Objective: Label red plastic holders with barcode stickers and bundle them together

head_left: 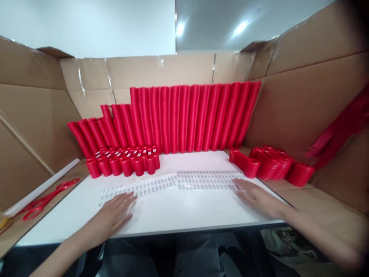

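A sheet of small printed labels lies on the white tabletop, and my left hand rests over its near left part with fingers spread. A second label sheet lies flat to its right. My right hand is at that sheet's right end, slightly blurred, its fingers stretched out and touching or just over the edge. Neither hand holds anything that I can see. Behind the left sheet stand short red rolls in rows, several with white labels on top.
Tall stacks of red rolls line the cardboard back wall. Red ribbon rolls stand at the right. On the left lie red-handled scissors and a long white tube. Red strips hang along the right wall.
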`<state>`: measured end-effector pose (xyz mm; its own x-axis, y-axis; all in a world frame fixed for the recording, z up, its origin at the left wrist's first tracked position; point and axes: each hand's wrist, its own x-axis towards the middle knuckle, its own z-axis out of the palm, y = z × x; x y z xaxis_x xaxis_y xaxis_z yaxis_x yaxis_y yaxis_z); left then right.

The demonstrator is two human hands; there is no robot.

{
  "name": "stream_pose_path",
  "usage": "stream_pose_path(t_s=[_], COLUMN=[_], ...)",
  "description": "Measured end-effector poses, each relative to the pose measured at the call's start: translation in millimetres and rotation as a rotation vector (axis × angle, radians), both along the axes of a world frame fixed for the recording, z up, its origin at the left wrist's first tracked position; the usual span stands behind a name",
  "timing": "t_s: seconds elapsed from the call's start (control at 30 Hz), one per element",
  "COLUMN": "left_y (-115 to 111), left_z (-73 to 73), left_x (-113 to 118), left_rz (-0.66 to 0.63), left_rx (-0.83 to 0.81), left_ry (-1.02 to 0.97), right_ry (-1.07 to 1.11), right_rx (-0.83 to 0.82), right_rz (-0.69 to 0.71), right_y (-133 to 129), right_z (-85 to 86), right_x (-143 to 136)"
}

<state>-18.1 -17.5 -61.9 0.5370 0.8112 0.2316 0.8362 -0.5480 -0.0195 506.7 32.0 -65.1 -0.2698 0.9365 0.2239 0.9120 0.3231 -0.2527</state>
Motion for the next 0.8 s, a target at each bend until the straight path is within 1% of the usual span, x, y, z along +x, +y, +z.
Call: stream_pose_path(t_s=[0.07, 0.13, 0.23, 0.33, 0.4, 0.5, 0.57, 0.63, 0.73, 0.8], left_y=[6, 8, 0, -11, -12, -2, 8, 17, 23, 23], left_z=[-11.5, -17.0, -17.5, -14.2, -11.3, -6.5, -3.7, -1.8, 0.2, 2.1], left_x=[2, -1, -12, -13, -1, 31, 57, 82, 111, 124], left_rz=[0.017, 0.035, 0.057, 0.047, 0.006, -0.1, -0.179, -0.253, -0.325, -0.387], left_rx=[-0.001, -0.007, 0.024, 0.046, 0.026, -0.025, -0.054, -0.072, -0.104, -0.137], left_ry=[0.066, 0.085, 0.035, -0.008, -0.014, -0.029, -0.048, -0.081, -0.123, -0.147], right_ry=[-0.064, -0.091, -0.095, -0.101, -0.107, -0.118, -0.134, -0.155, -0.186, -0.204], right_rx=[-0.062, -0.092, -0.106, -0.118, -0.117, -0.096, -0.062, -0.008, 0.057, 0.038], right_rz=[0.018, 0.003, -0.044, -0.026, -0.004, -0.002, -0.04, -0.138, -0.382, -0.546], right_y=[2, 10, 30, 58, 78, 104, 117, 124, 125, 123], right_z=[-11.0, -18.6, -23.1, -23.0, -21.8, -17.3, -9.9, 3.4, 32.8, 53.7], right_x=[-15, -30, -42, -55, -69, -94, -103, -101, -75, -49])
